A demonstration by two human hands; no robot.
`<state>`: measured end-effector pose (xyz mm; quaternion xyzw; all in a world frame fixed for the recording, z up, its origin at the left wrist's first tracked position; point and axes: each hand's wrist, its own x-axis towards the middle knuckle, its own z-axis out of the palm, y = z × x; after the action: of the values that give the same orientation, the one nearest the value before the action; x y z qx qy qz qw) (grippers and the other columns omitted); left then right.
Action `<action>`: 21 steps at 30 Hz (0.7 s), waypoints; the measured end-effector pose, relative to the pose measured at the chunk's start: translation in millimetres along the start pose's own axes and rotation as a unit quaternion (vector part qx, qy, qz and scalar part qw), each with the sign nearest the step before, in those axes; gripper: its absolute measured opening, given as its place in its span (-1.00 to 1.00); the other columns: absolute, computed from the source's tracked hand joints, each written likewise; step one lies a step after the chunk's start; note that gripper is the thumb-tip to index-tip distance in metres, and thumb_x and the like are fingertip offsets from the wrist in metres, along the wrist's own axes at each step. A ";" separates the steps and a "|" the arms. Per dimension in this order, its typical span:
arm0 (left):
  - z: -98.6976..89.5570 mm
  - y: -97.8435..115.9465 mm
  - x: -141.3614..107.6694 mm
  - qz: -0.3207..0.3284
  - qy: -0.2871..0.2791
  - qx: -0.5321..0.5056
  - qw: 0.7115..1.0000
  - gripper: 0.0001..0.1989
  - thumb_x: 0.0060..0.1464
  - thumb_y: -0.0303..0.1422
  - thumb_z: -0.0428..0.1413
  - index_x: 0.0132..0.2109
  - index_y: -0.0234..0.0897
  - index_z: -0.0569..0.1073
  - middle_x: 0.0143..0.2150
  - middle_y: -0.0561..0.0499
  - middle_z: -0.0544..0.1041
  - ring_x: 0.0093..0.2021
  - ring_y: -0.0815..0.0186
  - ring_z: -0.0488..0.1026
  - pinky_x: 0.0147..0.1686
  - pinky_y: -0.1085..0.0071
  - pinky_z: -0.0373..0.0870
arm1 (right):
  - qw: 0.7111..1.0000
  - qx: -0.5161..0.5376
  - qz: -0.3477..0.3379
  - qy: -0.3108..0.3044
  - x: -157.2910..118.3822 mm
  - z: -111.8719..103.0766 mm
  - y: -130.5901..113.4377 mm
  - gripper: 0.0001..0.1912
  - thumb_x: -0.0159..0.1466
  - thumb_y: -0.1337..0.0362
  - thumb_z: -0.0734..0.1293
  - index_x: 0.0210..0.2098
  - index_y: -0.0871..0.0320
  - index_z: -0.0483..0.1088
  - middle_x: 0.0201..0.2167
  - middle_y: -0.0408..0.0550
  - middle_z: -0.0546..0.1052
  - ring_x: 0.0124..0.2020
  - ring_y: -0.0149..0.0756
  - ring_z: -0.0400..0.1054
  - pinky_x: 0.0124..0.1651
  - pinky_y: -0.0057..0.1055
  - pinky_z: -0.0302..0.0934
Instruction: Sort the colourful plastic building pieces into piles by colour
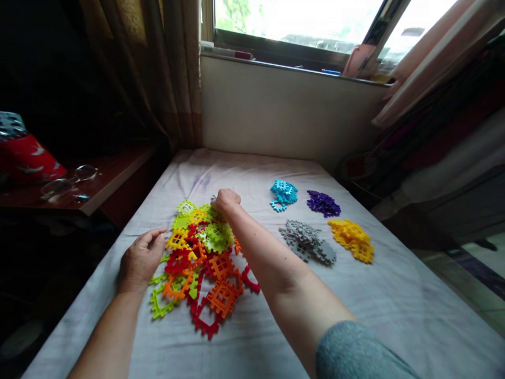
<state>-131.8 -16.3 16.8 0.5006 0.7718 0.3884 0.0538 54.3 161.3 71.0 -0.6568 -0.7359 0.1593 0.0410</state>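
Note:
A mixed pile of toothed interlocking plastic pieces point(221, 266), in red, orange, yellow and lime green, lies on the sheet before me. My right hand point(226, 200) is closed at the far edge of this pile. A small greyish bit of an interlocking piece shows at its fingertips; the rest is hidden by the hand. At the pile's left side rests my left hand point(141, 258), open, its fingers partly stretched towards the pieces and holding nothing visible. Some lime green pieces point(160, 302) lie just below and right of it.
Single-colour heaps lie to the right: light blue pieces point(283, 193), purple pieces point(323, 203), grey pieces point(306, 241) and yellow pieces point(351, 239). Eyeglasses point(71, 179) and a red patterned object point(29, 158) sit on the dark wooden table point(118, 173) at left. A wall and window stand behind.

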 end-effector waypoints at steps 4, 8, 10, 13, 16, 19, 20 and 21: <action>-2.6 2.4 -0.4 -0.008 -0.012 0.013 1.000 -0.67 0.10 -0.19 0.02 -0.12 -0.14 0.60 -0.17 0.00 0.64 -0.21 0.23 0.54 -0.16 0.38 0.45 | 0.994 0.060 -0.015 0.086 -8.9 -14.0 25.7 -0.57 0.30 0.10 0.25 0.09 0.07 0.48 0.06 0.05 0.53 0.02 -0.17 0.45 -0.01 -0.36 0.31; -7.2 9.8 -0.9 -0.023 -0.029 0.033 0.999 -0.66 0.13 -0.18 0.01 -0.09 -0.15 0.60 -0.16 0.01 0.64 -0.22 0.23 0.52 -0.18 0.38 0.44 | 0.984 0.027 -0.053 0.168 -52.2 -36.2 87.7 -0.63 0.28 0.17 0.26 0.04 0.06 0.51 -0.01 0.02 0.55 -0.01 -0.16 0.43 0.02 -0.33 0.26; -9.3 14.0 -0.6 -0.036 -0.033 0.042 0.998 -0.67 0.13 -0.19 0.02 -0.09 -0.13 0.60 -0.18 0.03 0.64 -0.24 0.23 0.51 -0.22 0.39 0.42 | 0.978 -0.003 -0.058 0.198 -83.4 -44.3 124.9 -0.65 0.27 0.20 0.26 -0.01 0.07 0.53 -0.03 0.02 0.55 -0.03 -0.15 0.42 0.02 -0.31 0.23; -11.7 18.4 0.1 -0.062 -0.057 0.060 0.995 -0.66 0.13 -0.19 0.02 -0.05 -0.12 0.59 -0.16 0.02 0.64 -0.27 0.24 0.49 -0.28 0.41 0.38 | 0.970 -0.043 -0.044 0.234 -129.2 -47.1 175.0 -0.68 0.26 0.23 0.27 -0.03 0.07 0.53 -0.02 0.03 0.54 -0.01 -0.13 0.39 0.06 -0.25 0.17; -13.0 20.5 0.5 -0.070 -0.068 0.068 0.993 -0.64 0.15 -0.19 0.02 -0.01 -0.14 0.58 -0.12 0.01 0.64 -0.25 0.26 0.48 -0.30 0.43 0.32 | 0.966 -0.067 -0.026 0.249 -160.0 -39.5 209.2 -0.64 0.26 0.24 0.29 0.02 0.10 0.51 -0.01 0.06 0.54 0.02 -0.09 0.36 0.09 -0.20 0.13; -14.7 23.0 0.1 -0.070 -0.068 0.065 0.993 -0.63 0.16 -0.19 0.02 0.00 -0.17 0.58 -0.13 0.00 0.64 -0.24 0.27 0.48 -0.31 0.44 0.30 | 0.966 -0.070 -0.027 0.249 -172.8 -29.4 226.9 -0.62 0.27 0.23 0.29 0.06 0.11 0.49 0.03 0.09 0.53 0.04 -0.08 0.34 0.12 -0.17 0.10; -15.5 24.2 -0.1 -0.073 -0.070 0.062 0.993 -0.63 0.16 -0.19 0.02 0.01 -0.18 0.57 -0.13 0.00 0.64 -0.23 0.27 0.49 -0.31 0.45 0.30 | 0.965 -0.069 -0.031 0.250 -174.9 -26.6 229.8 -0.62 0.27 0.22 0.29 0.06 0.11 0.48 0.06 0.09 0.52 0.06 -0.07 0.33 0.13 -0.16 0.09; -16.4 25.4 -0.2 -0.077 -0.072 0.058 0.993 -0.63 0.16 -0.20 0.02 0.01 -0.20 0.57 -0.13 0.00 0.64 -0.22 0.27 0.49 -0.31 0.46 0.31 | 0.964 -0.067 -0.035 0.254 -176.7 -24.3 231.2 -0.61 0.27 0.21 0.30 0.08 0.12 0.48 0.08 0.10 0.50 0.08 -0.06 0.31 0.15 -0.14 0.08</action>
<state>-120.9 -20.4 44.7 0.4688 0.8231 0.3010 0.1096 304.9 12.5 53.5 -0.6509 -0.7328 -0.0640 0.1878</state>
